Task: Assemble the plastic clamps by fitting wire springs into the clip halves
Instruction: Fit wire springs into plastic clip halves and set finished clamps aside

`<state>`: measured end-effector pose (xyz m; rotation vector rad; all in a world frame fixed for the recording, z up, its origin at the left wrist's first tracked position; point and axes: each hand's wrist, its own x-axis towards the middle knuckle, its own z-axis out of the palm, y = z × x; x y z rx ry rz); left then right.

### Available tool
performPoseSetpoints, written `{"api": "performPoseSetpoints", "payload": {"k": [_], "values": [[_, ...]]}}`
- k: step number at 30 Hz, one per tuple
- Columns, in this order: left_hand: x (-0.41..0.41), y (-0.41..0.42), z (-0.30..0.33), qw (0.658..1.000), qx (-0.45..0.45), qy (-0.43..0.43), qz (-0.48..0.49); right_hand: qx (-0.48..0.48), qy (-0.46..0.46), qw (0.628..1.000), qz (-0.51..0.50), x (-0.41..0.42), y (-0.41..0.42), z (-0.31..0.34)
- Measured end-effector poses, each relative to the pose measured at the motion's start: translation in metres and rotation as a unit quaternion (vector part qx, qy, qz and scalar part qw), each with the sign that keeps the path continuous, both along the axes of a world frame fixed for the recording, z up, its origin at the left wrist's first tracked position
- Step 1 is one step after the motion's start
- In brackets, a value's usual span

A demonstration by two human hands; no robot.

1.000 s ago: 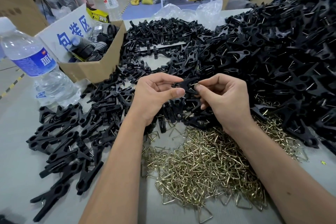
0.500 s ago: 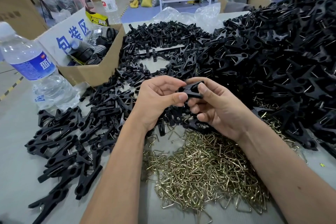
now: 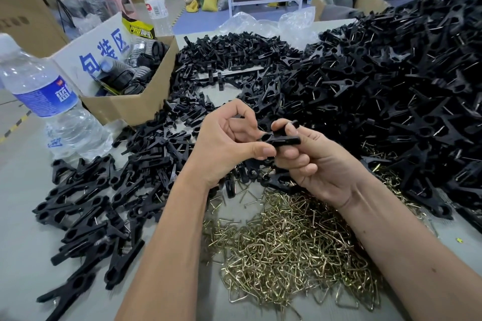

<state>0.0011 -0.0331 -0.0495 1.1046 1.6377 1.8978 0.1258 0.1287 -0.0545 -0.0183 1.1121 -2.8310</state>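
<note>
head view, workbench. landmark: brass-coloured spring pile (image 3: 292, 250), loose wire springs heaped on the grey table (image 3: 23, 255) directly below the hands.

left hand (image 3: 224, 146): above the upper left edge of the spring pile, thumb and curled fingers pinching the near end of a black clamp (image 3: 283, 137). thumb tip pressed against the clamp's underside.

right hand (image 3: 318, 161): above the upper middle of the spring pile, palm turned up, fingers curled round the far end of the same clamp. index finger lies over the top of it.

clamp: held in the air between both hands, above the far edge of the spring pile, lying roughly level. a round hole shows near its left end. cannot tell whether a spring is seated in it.

clip halves (image 3: 86, 219): loose black pieces spread to the left of the spring pile, reaching up and round behind the hands.

clamp heap (image 3: 391, 91): large black mound to the right of and behind the spring pile, silver wire showing in many pieces.

cardboard box (image 3: 125, 109): far left of the spring pile, behind the clip halves, open, holding dark ribbed parts.

water bottle (image 3: 44, 101): 1 clear bottle with blue label, further left than the box.
</note>
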Motion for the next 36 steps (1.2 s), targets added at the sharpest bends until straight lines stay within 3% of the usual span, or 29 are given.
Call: {"api": "performPoseSetpoints", "payload": {"k": [4,8,10,13,14,15,16,20,22,26,29,36], "values": [[0.003,0.005,0.003,0.998,-0.008,-0.017,0.061,0.175,0.03,0.976,-0.128,-0.004,0.021,0.018],[-0.023,0.013,0.015,0.983,-0.074,0.021,0.169,0.36,0.023,0.877,-0.318,-0.022,0.065,0.062],[-0.043,0.018,0.022,0.969,-0.122,0.03,0.214,0.487,-0.016,0.779,-0.395,-0.036,0.085,0.084],[-0.079,0.026,0.028,0.94,-0.195,0.036,0.279,0.706,-0.081,0.565,-0.419,-0.063,0.105,0.109],[-0.092,0.03,0.028,0.927,-0.222,0.044,0.3,0.743,-0.086,0.51,-0.426,-0.072,0.105,0.115],[-0.103,0.033,0.028,0.914,-0.245,0.049,0.321,0.76,-0.077,0.48,-0.432,-0.084,0.1,0.121],[-0.117,0.037,0.029,0.902,-0.263,0.054,0.337,0.772,-0.062,0.469,-0.424,-0.1,0.092,0.125],[-0.156,0.06,0.028,0.855,-0.359,0.121,0.353,0.825,-0.049,0.505,-0.248,-0.177,0.052,0.116],[-0.173,0.073,0.024,0.833,-0.391,0.149,0.362,0.858,-0.054,0.482,-0.167,-0.217,0.04,0.097],[-0.198,0.095,0.015,0.794,-0.452,0.204,0.352,0.893,-0.053,0.436,-0.1,-0.267,0.034,0.06],[-0.211,0.104,0.009,0.786,-0.469,0.219,0.338,0.911,-0.062,0.402,-0.074,-0.286,0.038,0.039],[-0.219,0.1,0.009,0.798,-0.459,0.182,0.346,0.917,-0.058,0.383,-0.099,-0.289,0.041,0.03]]}}
